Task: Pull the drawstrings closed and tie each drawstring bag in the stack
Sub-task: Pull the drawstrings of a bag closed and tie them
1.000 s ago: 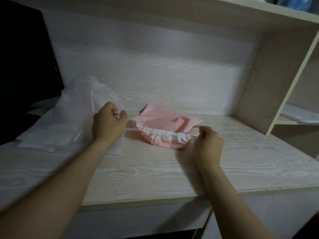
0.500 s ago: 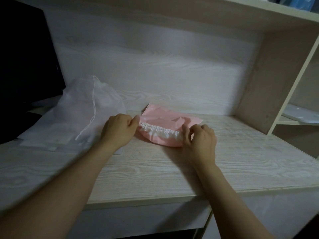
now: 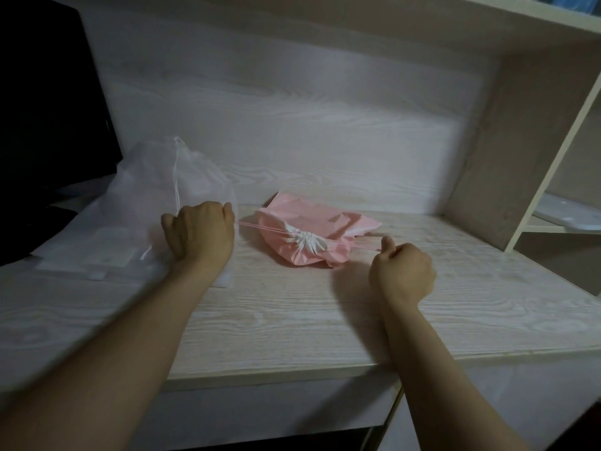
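Evidently your left hand [image 3: 200, 236] and right hand [image 3: 403, 271] each had a closed grip on the thin pink cords [image 3: 260, 227], taut either side of the soft, light pink fabric drawstring bag [image 3: 312, 219] lying mid-bench [image 3: 292, 320]; take hold near its gathered mouth.

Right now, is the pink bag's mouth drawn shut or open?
Shut: the pink bag has its white hem bunched tight, and the drawstrings run taut from it to the left hand and right hand.

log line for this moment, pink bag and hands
step: cinch | pink bag: mouth gathered, untied | cords: taut | left grip: holds one | right grip: holds other
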A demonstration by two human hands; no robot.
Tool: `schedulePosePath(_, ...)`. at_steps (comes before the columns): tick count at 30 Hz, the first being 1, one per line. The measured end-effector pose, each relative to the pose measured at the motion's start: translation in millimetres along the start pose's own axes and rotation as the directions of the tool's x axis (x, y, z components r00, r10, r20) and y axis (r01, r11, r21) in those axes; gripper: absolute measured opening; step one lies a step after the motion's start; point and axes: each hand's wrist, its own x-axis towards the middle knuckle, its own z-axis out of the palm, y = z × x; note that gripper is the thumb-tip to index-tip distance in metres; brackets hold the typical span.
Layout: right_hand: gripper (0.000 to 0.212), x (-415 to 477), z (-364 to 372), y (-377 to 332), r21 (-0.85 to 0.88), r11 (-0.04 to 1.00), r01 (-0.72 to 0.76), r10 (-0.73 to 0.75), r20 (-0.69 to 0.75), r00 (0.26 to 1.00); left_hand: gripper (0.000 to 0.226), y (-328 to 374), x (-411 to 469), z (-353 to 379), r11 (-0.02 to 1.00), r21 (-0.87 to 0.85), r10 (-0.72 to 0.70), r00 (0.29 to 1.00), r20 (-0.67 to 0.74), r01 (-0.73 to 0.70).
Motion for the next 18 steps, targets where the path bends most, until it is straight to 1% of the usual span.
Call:
schedulePosePath(1, 0.051, 0.9, -0.6, 0.8, 0.003, 1.0, 0.01, -0.01, -0.014, 1.0, 0.052, 0.4, -0.1, 0.8, 0.999, 0.02, 0.033, 0.999, -0.023, -0.033)
schedulePosePath(3, 0.051, 1.5, -2.1, 5.1, -0.039, 0.996, 0.083, -0.084, -0.019, 0.996, 0.05, -3.3, -1.1, 3.0, 0.993, 0.047, 0.108, 0.992, -0.057, -0.106)
schedulePosePath(5, 0.046, -2.4, -1.8, 8.0, -0.127, 0.98, 0.154, -0.15, 0.039, 0.988, 0.048, -10.8, -0.7, 4.5, 0.987, 0.028, 0.162, 0.986, -0.046, -0.161)
schedulePosePath(7, 0.043, -7.0, -1.4, 8.5, -0.193, 0.964, 0.181, -0.163, 0.106, 0.981, 0.045, -14.2, -1.2, 6.4, 0.979, -0.026, 0.201, 0.979, -0.018, -0.201)
schedulePosePath(11, 0.035, -14.3, -1.5, 3.2, -0.239, 0.952, 0.192, -0.163, 0.133, 0.978, 0.047, -3.9, -6.6, 7.1, 0.968, -0.102, 0.232, 0.972, 0.032, -0.228)
schedulePosePath(13, 0.032, -16.5, -3.9, 0.7, -0.263, 0.947, 0.187, -0.157, 0.129, 0.979, 0.048, 3.5, -10.6, 5.0, 0.947, -0.14, 0.299, 0.953, 0.054, -0.29)
schedulePosePath(16, 0.027, -21.5, -7.2, -2.7, -0.309, 0.938, 0.154, -0.125, 0.112, 0.986, 0.041, 10.2, -18.7, 4.1, 0.886, -0.23, 0.428, 0.901, 0.075, -0.402)
schedulePosePath(18, 0.022, -23.7, -8.3, -4.8, -0.308, 0.94, 0.149, -0.129, 0.086, 0.988, 0.041, 13.4, -22.6, 3.1, 0.85, -0.293, 0.476, 0.876, 0.071, -0.438)
